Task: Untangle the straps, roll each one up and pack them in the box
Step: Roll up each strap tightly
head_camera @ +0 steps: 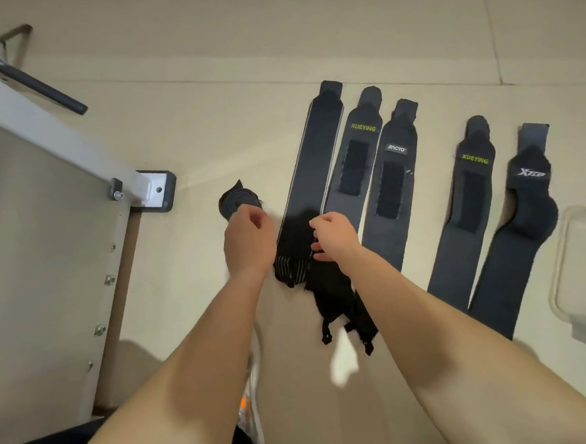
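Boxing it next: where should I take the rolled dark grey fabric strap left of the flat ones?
Come from above and pinch the rolled dark grey fabric strap across its curved sides, one finger over the pointed tail at its far edge. Its spiral face seems to look up, leaving the sides to grip, and the tail may unroll if loose.

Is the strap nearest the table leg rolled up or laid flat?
Rolled up. The leftmost strap shows a tight spiral coil, unlike the XTEP strap, which lies spread out flat.
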Demonstrator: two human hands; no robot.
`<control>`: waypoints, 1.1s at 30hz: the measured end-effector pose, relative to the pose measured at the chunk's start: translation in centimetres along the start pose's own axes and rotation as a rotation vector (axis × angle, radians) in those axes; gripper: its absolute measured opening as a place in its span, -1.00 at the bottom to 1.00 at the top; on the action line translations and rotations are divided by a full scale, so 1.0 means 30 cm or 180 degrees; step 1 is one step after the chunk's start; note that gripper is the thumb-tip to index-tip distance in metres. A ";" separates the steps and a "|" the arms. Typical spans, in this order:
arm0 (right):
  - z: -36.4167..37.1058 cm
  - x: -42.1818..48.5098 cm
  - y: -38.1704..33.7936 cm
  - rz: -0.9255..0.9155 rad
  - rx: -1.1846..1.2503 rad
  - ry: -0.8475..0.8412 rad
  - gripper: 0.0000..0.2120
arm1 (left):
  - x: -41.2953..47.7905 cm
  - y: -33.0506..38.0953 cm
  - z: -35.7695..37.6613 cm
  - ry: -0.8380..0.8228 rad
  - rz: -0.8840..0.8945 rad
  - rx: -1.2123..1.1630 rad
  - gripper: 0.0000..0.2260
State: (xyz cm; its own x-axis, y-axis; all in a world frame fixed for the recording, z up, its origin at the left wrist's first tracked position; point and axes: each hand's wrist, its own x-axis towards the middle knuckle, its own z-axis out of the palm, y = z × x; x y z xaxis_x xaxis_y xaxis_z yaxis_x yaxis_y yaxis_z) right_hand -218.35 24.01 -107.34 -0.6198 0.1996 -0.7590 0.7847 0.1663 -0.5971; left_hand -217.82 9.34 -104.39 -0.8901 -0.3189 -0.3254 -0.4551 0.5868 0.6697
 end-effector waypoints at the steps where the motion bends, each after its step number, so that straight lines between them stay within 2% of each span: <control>1: -0.020 -0.003 0.021 0.0021 0.0009 0.0044 -0.91 | -0.016 -0.001 0.025 -0.0226 -0.0036 0.0070 -0.89; 4: -0.060 -0.002 0.083 0.0060 0.0034 0.0085 -0.80 | -0.044 -0.025 0.102 -0.0751 -0.0320 0.0314 -0.78; 6: -0.062 0.004 0.117 0.0024 0.0141 -0.0021 -0.71 | -0.046 -0.055 0.147 -0.0904 -0.0519 0.0470 -0.66; 11: -0.020 0.024 0.171 -0.0141 0.0380 -0.0348 -0.62 | -0.020 -0.104 0.208 -0.0622 -0.0920 0.0335 -0.57; 14: 0.006 0.044 0.191 -0.0170 0.0131 -0.0296 -0.62 | -0.002 -0.113 0.213 -0.0748 -0.1164 0.0189 -0.63; 18: 0.007 0.049 0.196 -0.0047 0.0018 -0.0274 -0.61 | 0.026 -0.120 0.201 -0.0923 -0.1190 0.0180 -0.80; 22: -0.024 0.012 0.178 -0.0202 -0.0081 -0.0518 -0.44 | 0.026 -0.059 0.141 -0.0746 -0.0988 0.0078 -0.80; 24: -0.045 -0.022 0.156 -0.0304 0.0045 -0.0603 -0.36 | 0.017 -0.021 0.101 -0.0810 -0.0873 -0.0202 -0.81; 29: -0.118 -0.147 0.047 -0.0623 0.0371 -0.0505 -0.47 | -0.016 0.087 0.000 -0.0880 -0.0915 -0.0818 -0.82; 33: -0.193 -0.256 -0.035 -0.1078 -0.0044 -0.0405 -0.47 | -0.053 0.192 -0.078 -0.1081 -0.1199 -0.1448 -0.83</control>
State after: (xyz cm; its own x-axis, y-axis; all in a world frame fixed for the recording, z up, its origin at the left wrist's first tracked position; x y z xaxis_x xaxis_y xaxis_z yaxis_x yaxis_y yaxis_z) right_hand -214.47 27.89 -99.38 -0.8381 0.0092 -0.5454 0.5343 0.2155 -0.8174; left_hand -218.98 11.49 -98.44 -0.6643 -0.1451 -0.7332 -0.7467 0.0863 0.6595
